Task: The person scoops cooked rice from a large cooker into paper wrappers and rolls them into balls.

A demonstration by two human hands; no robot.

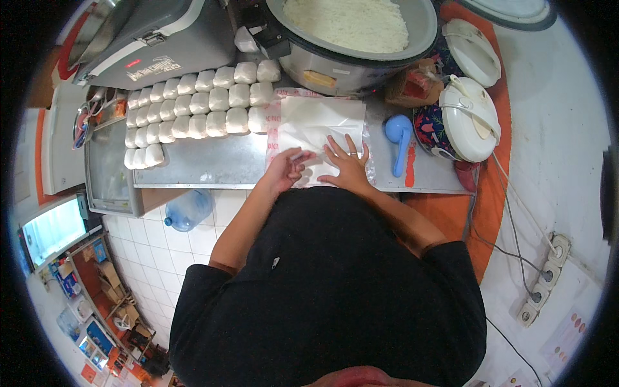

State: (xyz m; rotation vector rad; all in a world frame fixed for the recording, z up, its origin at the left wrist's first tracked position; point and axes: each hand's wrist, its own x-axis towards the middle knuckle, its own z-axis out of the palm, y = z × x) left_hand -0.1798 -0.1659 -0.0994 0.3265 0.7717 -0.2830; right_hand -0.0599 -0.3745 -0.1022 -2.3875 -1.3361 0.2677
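A stack of white wrapping sheets (321,116) lies before me on the metal counter, over plastic packaging (272,140) with red print. My right hand (349,167) is spread on the sheets, fingers apart; one finger wears a ring. Just left of it, my left hand (286,170) hovers at the stack's near left edge, fingers partly curled and nothing visible in them. Rows of white wrapped bundles (199,102) stand to the left. Beyond the sheets is a large uncovered rice cooker (316,67), with white rice (348,26) inside. A blue scoop (399,140) lies to the right.
A grey cooler box (193,43) stands behind the bundles. On the right are a white-lidded rice cooker (469,121) and a cardboard box (416,84). Cords run to a wall power strip (544,280). A blue water jug (189,210) is on the tiled floor.
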